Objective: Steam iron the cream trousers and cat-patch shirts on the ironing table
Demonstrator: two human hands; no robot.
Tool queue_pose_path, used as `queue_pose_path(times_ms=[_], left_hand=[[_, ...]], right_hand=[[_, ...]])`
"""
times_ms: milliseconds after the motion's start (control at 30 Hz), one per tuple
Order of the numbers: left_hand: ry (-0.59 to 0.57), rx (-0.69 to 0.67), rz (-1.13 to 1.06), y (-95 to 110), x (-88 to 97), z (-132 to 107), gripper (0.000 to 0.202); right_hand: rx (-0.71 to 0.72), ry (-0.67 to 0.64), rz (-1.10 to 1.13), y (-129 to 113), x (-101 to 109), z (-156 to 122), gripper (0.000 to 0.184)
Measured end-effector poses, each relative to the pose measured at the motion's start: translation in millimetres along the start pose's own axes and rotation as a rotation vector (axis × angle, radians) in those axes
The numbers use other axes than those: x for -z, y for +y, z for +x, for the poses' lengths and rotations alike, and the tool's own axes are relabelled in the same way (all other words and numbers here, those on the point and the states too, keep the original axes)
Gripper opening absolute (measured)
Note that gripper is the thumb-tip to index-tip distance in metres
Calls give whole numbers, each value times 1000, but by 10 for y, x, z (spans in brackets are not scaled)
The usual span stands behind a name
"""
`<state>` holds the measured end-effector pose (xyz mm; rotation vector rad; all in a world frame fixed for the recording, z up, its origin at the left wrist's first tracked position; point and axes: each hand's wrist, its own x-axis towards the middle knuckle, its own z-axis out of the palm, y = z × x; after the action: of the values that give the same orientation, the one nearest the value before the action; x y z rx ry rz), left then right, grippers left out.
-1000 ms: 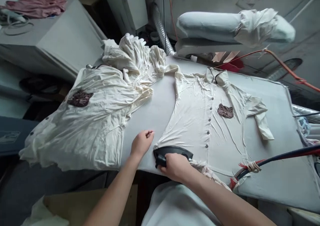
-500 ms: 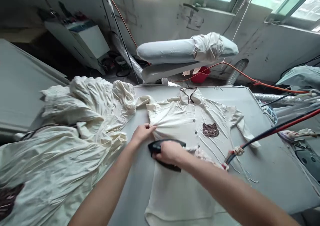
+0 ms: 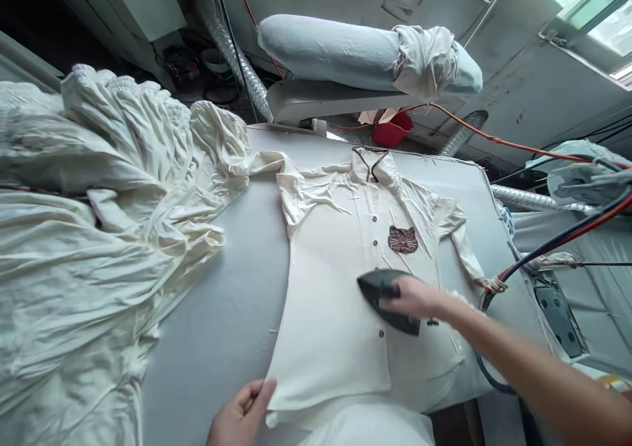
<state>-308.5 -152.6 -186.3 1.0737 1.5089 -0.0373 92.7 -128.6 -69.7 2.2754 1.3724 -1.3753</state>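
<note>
- Across the counter (image 3: 217,314) before us lies the shirt (image 3: 326,301), front up, with its collar (image 3: 392,170) towards the far edge and its hem (image 3: 328,396) close to us.
- Our right hand (image 3: 413,297) is wrapped round the handle of the iron (image 3: 374,293), which sits over the button line, nose to our left; blur hides whether the sole presses the cloth or just clears it.
- Our left hand (image 3: 237,412) seems to pinch the shirt's near left corner between thumb and finger.
- We judge the shirt light, thin and limp: likely to slide easily and pucker if pushed, so a corner or side edge is the best hold, drawn flat rather than bunched.
- We take the iron for the heavy, rigid piece, probably hot beneath; only the handle makes a sensible grip.
- Around the buttons (image 3: 382,334) we would expect hard little bumps, and the patch (image 3: 403,239) looks stiffer than the plain cloth about it.
- On our right, the cables (image 3: 573,231) pass near one sleeve (image 3: 463,252) and could snag that loose cloth.
- To our left, the other sleeve reaches the crumpled pile (image 3: 148,170); we cannot tell where it ends.
</note>
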Motion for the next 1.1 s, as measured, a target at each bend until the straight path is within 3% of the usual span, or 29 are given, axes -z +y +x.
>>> queue_pose_path(times_ms=[67, 133, 233, 300, 367, 433, 467, 533, 600, 667, 733, 800, 833, 900, 1000, 1067, 1100], left_hand=[[17, -7, -40, -7, 19, -48, 60], [21, -36, -78, 16, 27, -115, 62], [13, -62, -165, 53, 49, -222, 69], [12, -59, -190, 68, 80, -271, 75], [31, -57, -174, 68, 121, -288, 75], [79, -56, -152, 42, 163, -269, 74], [106, -54, -147, 18, 183, -249, 73], [143, -49, -144, -48, 224, -194, 72], [153, -70, -101, -106, 271, -131, 67], [168, -160, 15, -100, 314, -63, 59], [231, -271, 186, 24, 316, 6, 53], [330, -324, 374, 277, 230, 59, 51], [388, -320, 461, 438, 145, 74, 51], [513, -319, 595, 779, -91, 82, 46], [638, -398, 585, 1163, -432, 54, 35], [661, -440, 407, 1183, -505, 6, 36], [678, -449, 305, 1085, -485, -38, 36]], right_hand=[[37, 7, -119, 97, -490, -386, 26], [44, 4, -134, 74, -792, -622, 27], [99, 32, 30, -304, -953, -646, 33], [168, 61, 96, -743, -1001, -556, 37], [245, 57, 12, -1161, -1087, -500, 35], [310, 8, -120, -1353, -1209, -517, 33], [320, -5, -149, -1316, -1266, -549, 33], [275, 65, -96, -941, -1322, -639, 32], [134, 247, 53, -227, -1237, -741, 29], [-84, 392, 226, 651, -981, -836, 29], [-314, 437, 391, 1466, -614, -921, 36], [-468, 511, 413, 2028, -276, -986, 41], [-527, 586, 374, 2181, -169, -1000, 42], [-565, 834, 236, 2239, -149, -959, 39], [-392, 1164, 79, 1961, -590, -709, 51], [-281, 1105, 131, 1817, -1054, -542, 51], [-251, 1019, 212, 1816, -1288, -511, 49]])
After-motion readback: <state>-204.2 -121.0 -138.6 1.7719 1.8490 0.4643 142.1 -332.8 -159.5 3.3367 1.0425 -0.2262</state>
